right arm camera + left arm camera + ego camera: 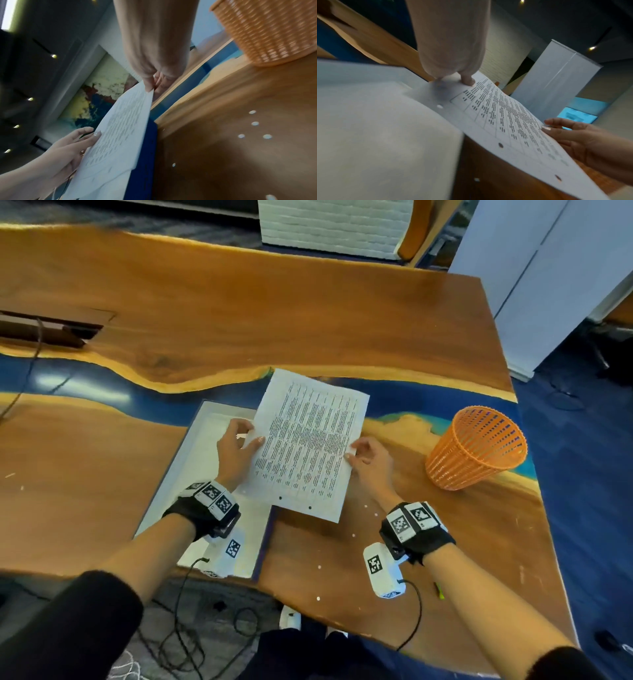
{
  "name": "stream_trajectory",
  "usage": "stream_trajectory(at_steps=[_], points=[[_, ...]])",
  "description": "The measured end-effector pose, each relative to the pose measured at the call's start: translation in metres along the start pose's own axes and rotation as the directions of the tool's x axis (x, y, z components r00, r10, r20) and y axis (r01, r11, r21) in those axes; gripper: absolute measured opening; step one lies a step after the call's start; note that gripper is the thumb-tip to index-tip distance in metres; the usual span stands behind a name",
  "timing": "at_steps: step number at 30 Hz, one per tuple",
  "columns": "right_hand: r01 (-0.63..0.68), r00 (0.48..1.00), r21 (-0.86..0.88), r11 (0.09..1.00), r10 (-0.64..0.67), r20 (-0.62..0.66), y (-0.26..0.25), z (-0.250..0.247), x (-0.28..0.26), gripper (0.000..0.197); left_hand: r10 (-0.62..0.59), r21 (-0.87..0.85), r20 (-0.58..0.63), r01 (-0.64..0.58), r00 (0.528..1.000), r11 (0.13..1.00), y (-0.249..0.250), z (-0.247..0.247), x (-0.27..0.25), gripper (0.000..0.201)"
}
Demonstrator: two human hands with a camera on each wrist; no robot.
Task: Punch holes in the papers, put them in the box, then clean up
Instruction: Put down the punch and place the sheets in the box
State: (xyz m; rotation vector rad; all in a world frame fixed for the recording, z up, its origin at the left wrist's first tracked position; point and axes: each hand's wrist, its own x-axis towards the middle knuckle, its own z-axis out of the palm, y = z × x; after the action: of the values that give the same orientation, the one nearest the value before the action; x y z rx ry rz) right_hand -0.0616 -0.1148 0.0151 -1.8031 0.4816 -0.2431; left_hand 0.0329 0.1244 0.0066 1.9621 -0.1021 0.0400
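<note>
A printed sheet [305, 446] is held above the table between the two hands. It is pinched at its left edge by the left hand [236, 450] and at its right edge by the thumb and fingers of the right hand [368, 462]. Punched holes [310, 507] are seen along the edge nearest the wrists, so the punching of this sheet is judged done; its placing in the box is judged to be the step in hand.

The box [191, 450], a shallow white tray with a dark outer wall, lies directly under the left hand, and the sheet's left part hangs over it. Paper is seen inside already; how many sheets cannot be told.

Small white paper discs [353, 535] are scattered on the wood beneath and behind the right wrist, so the cleaning is judged still to be done. An orange basket [476, 446] stands to the right of the right hand, well apart from it; its inside is not visible. No punch is in view.
</note>
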Motion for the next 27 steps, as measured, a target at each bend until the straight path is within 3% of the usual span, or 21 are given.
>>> stream_trajectory(at_steps=[3,9,13,19,22,25,27], points=[[-0.034,0.989,-0.067,0.997,0.043,0.138,-0.001,0.048,0.007,0.01,-0.002,0.155,-0.072,0.013,0.997,0.988,-0.028,-0.039,0.001,0.007],[-0.083,0.873,-0.216,0.973,0.175,0.456,-0.001,0.122,-0.002,0.021,-0.156,0.452,-0.084,0.178,0.984,0.874,-0.07,-0.095,-0.008,0.025],[-0.014,0.818,-0.341,0.94,0.207,0.536,0.007,0.142,-0.008,0.029,-0.252,0.531,-0.052,0.241,0.966,0.812,-0.079,-0.106,-0.017,0.034],[0.083,0.766,-0.455,0.887,0.235,0.598,0.013,0.147,-0.02,0.036,-0.363,0.547,-0.021,0.314,0.932,0.776,-0.084,-0.1,-0.019,0.03],[0.142,0.813,-0.4,0.906,0.123,0.569,0.015,0.138,-0.021,0.026,-0.32,0.608,0.01,0.248,0.947,0.754,-0.082,-0.091,-0.023,0.034],[0.14,0.892,-0.306,0.942,0.013,0.451,0.012,0.121,-0.019,0.014,-0.126,0.664,0.057,0.057,0.99,0.745,-0.073,-0.073,-0.025,0.037],[0.135,0.936,-0.314,0.94,-0.017,0.353,0.014,0.102,-0.015,0.012,0.011,0.641,0.116,-0.083,0.993,0.763,-0.059,-0.05,-0.022,0.035]])
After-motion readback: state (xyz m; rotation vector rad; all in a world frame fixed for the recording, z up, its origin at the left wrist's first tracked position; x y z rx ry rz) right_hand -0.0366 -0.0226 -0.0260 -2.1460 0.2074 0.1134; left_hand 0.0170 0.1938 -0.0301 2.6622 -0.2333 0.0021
